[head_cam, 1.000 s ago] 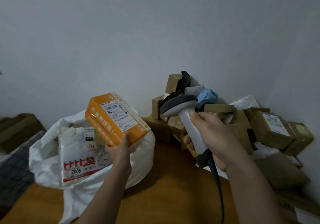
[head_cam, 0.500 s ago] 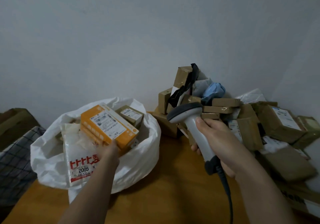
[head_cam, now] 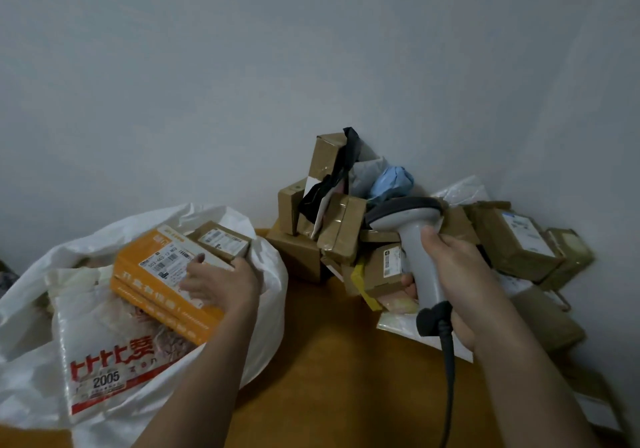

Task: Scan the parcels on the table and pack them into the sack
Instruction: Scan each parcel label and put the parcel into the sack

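orange box (head_cam: 162, 284) in the white sack (head_cam: 270, 274), our left hand (head_cam: 221, 283) resting flat on it. our right hand (head_cam: 457, 274) wraps the grey scanner (head_cam: 412, 239).

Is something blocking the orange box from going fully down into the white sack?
Yes. The orange box under the left hand rests on the printed white bag and touches a brown labelled box behind, both inside the white sack.
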`<action>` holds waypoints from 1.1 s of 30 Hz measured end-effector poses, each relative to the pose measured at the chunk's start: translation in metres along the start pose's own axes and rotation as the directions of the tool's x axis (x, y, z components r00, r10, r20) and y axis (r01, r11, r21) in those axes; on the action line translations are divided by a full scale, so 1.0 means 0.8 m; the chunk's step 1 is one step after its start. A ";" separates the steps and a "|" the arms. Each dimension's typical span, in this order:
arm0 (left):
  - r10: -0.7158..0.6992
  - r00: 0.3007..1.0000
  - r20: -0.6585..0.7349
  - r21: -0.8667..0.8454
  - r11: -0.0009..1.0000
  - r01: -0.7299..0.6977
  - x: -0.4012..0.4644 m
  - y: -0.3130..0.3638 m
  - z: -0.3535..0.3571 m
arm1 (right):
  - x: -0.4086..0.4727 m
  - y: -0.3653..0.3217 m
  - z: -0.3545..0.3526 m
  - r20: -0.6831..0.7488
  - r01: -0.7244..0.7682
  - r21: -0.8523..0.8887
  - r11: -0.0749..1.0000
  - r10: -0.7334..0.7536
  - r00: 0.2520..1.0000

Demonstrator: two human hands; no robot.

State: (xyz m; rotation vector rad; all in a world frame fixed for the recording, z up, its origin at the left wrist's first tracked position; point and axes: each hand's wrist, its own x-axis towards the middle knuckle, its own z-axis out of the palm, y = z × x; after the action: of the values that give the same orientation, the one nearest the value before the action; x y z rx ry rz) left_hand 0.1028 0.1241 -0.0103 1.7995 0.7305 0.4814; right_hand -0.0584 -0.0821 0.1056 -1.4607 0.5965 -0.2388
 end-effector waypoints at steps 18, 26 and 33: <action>0.129 0.817 0.562 0.277 0.901 -0.333 -0.095 -0.014 0.218 | 0.158 0.012 -0.106 -0.076 -0.077 0.055 0.996 0.081 0.994; 0.204 0.816 0.540 0.127 0.939 -0.319 -0.102 -0.012 0.195 | 0.166 0.023 -0.118 -0.083 -0.137 0.112 0.984 0.147 0.986; 0.582 0.599 0.549 -0.035 0.733 -0.680 -0.106 -0.010 0.134 | 0.138 0.030 -0.097 -0.118 -0.131 0.254 0.958 0.165 0.979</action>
State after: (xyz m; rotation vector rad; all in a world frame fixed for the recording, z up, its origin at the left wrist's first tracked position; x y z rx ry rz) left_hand 0.1069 -0.0064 -0.0518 2.2152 -0.3113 0.3434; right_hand -0.0109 -0.2015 0.0568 -1.1608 0.7583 -0.2864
